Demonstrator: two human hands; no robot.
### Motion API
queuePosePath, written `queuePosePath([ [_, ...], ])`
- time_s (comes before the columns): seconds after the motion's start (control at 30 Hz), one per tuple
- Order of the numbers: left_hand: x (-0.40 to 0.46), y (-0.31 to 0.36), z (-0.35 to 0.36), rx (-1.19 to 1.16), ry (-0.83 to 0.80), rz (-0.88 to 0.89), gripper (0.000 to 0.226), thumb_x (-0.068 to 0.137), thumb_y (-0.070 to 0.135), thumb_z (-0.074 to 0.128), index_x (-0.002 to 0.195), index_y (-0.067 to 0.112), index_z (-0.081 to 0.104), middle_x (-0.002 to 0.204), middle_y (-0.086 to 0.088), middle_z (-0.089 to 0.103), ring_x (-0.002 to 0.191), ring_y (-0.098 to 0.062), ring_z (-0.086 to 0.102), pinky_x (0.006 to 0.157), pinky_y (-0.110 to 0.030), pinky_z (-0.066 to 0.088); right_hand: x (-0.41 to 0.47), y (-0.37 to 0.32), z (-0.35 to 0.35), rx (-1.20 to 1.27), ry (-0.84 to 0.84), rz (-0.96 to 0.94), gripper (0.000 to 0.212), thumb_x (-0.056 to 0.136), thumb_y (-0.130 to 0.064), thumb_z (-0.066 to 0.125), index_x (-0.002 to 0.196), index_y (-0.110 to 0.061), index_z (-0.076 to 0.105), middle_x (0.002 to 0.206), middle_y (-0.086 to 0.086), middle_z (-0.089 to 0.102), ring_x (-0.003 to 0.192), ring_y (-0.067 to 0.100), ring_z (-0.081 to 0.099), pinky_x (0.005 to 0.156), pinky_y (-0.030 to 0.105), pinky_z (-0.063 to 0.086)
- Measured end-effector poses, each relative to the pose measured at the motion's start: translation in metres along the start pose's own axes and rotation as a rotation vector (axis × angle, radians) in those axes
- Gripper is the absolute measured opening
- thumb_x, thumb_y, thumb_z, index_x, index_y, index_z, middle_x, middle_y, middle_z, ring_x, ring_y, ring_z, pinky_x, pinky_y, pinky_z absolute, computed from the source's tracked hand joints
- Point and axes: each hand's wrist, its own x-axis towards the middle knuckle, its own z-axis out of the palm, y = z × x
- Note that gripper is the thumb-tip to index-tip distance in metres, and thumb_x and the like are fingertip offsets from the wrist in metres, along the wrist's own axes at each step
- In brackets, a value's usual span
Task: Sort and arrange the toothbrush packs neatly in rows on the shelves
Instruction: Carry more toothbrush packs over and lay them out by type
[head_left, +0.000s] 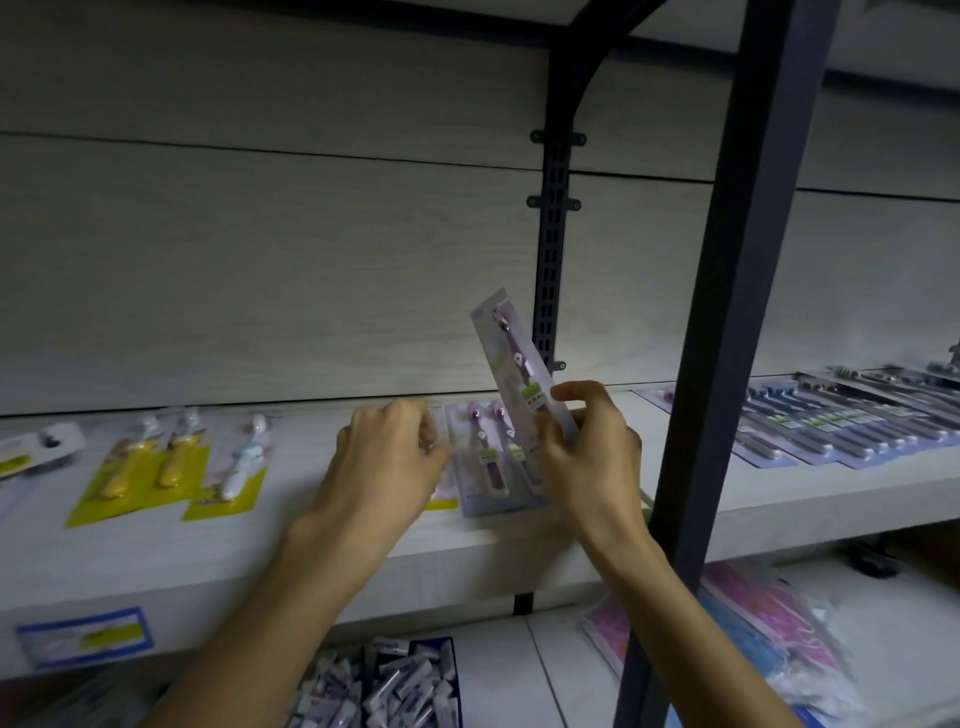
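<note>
Right hand (587, 457) pinches a long, glossy purple toothbrush pack (514, 369), tilted upright above a flat two-brush purple pack (485, 467) on the pale wood-grain shelf (363, 551). Left hand (387, 452), fingers curled, whether holding anything is unclear. Yellow-carded packs (140, 467) lie left.

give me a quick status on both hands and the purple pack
Right hand pinching the purple toothbrush pack, tilted above the shelf. Left hand curled at the lying purple packs; grip unclear. Dark post close right.
</note>
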Motion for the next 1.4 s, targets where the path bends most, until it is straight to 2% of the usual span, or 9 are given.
queuePosePath([
  [0.17, -0.016, -0.019, -0.018, 0.004, 0.026, -0.001, 0.010, 0.081, 0.027, 0.066, 0.076, 0.020, 0.062, 0.077, 0.001, 0.068, 0.083, -0.027, 0.062, 0.072, -0.037, 0.050, -0.014, -0.009, 0.003, -0.038, 0.016, -0.019, 0.026, 0.092, -0.013, 0.057, 0.118, -0.015, 0.056, 0.087, -0.011, 0.057, 0.067, 0.008, 0.059, 0.068, 0.034, 0.059],
  [0.3, -0.029, -0.030, -0.027, -0.006, 0.028, 0.015, 0.008, 0.082, 0.027, 0.066, 0.077, 0.022, 0.064, 0.077, 0.004, 0.068, 0.079, -0.023, 0.063, 0.069, -0.039, 0.053, -0.022, -0.016, 0.012, -0.084, 0.033, -0.016, 0.027, 0.091, -0.018, 0.058, 0.117, -0.013, 0.061, 0.107, 0.007, 0.067, 0.093, 0.022, 0.064, 0.075, 0.042, 0.058],
  [0.4, -0.030, -0.035, -0.031, -0.005, 0.023, 0.009, 0.008, 0.082, 0.029, 0.065, 0.078, 0.023, 0.064, 0.079, 0.005, 0.068, 0.081, -0.024, 0.063, 0.070, -0.038, 0.053, -0.026, -0.025, 0.020, -0.125, 0.013, -0.007, 0.027, 0.092, -0.018, 0.056, 0.117, -0.011, 0.062, 0.111, 0.012, 0.067, 0.096, 0.026, 0.064, 0.074, 0.042, 0.058],
  [0.5, -0.023, -0.040, -0.035, 0.003, 0.026, 0.011, 0.008, 0.083, 0.030, 0.065, 0.079, 0.024, 0.062, 0.081, 0.006, 0.069, 0.083, -0.023, 0.064, 0.071, -0.036, 0.051, -0.023, -0.030, 0.027, -0.198, 0.007, 0.016, 0.026, 0.091, -0.020, 0.054, 0.113, -0.011, 0.065, 0.106, 0.014, 0.068, 0.088, 0.026, 0.062, 0.076, 0.040, 0.054],
  [0.6, -0.012, -0.047, -0.038, -0.001, 0.028, 0.022, 0.007, 0.084, 0.031, 0.064, 0.081, 0.024, 0.063, 0.082, 0.007, 0.069, 0.083, -0.021, 0.063, 0.066, -0.030, 0.048, -0.017, -0.035, 0.038, -0.299, -0.007, 0.003, 0.020, 0.092, -0.019, 0.053, 0.102, -0.008, 0.067, 0.102, 0.014, 0.067, 0.075, 0.019, 0.049, 0.068, 0.030, 0.046],
  [0.8, -0.004, -0.068, -0.036, 0.006, 0.079, 0.056, 0.005, 0.087, 0.029, 0.061, 0.084, 0.025, 0.060, 0.085, 0.011, 0.067, 0.077, -0.016, 0.060, 0.061, -0.028, 0.041, -0.010, -0.035, 0.064, -0.388, -0.022, 0.049, 0.017, 0.090, -0.014, 0.054, 0.095, -0.003, 0.066, 0.094, 0.018, 0.067, 0.084, 0.034, 0.061, 0.074, 0.043, 0.053],
  [0.97, -0.009, -0.078, -0.029, -0.062, 0.089, 0.046, 0.004, 0.086, 0.030, 0.062, 0.083, 0.027, 0.062, 0.087, 0.012, 0.067, 0.080, -0.015, 0.061, 0.071, -0.034, 0.048, -0.013, -0.034, 0.075, -0.476, -0.024, -0.014, 0.017, 0.089, -0.017, 0.055, 0.092, -0.009, 0.069, 0.084, 0.010, 0.068, 0.072, 0.026, 0.062, 0.068, 0.044, 0.056],
  [1.1, -0.009, -0.081, -0.030, -0.075, 0.073, 0.049, 0.005, 0.087, 0.030, 0.061, 0.085, 0.026, 0.062, 0.089, 0.011, 0.066, 0.081, -0.013, 0.060, 0.068, -0.031, 0.048, -0.016, -0.031, 0.075, -0.639, 0.003, -0.067, 0.018, 0.089, -0.028, 0.055, 0.099, -0.021, 0.068, 0.091, 0.004, 0.069, 0.093, 0.029, 0.057, 0.087, 0.039, 0.042],
  [1.4, -0.011, -0.080, -0.029, -0.006, 0.066, 0.036, 0.008, 0.089, 0.035, 0.058, 0.088, 0.028, 0.060, 0.092, 0.013, 0.065, 0.083, -0.008, 0.059, 0.064, -0.025, 0.040, -0.020, -0.023, 0.077, -0.664, 0.060, 0.087, 0.031, 0.090, -0.029, 0.052, 0.117, -0.020, 0.062, 0.123, 0.007, 0.052, 0.114, 0.029, 0.037, 0.094, 0.042, 0.028],
])
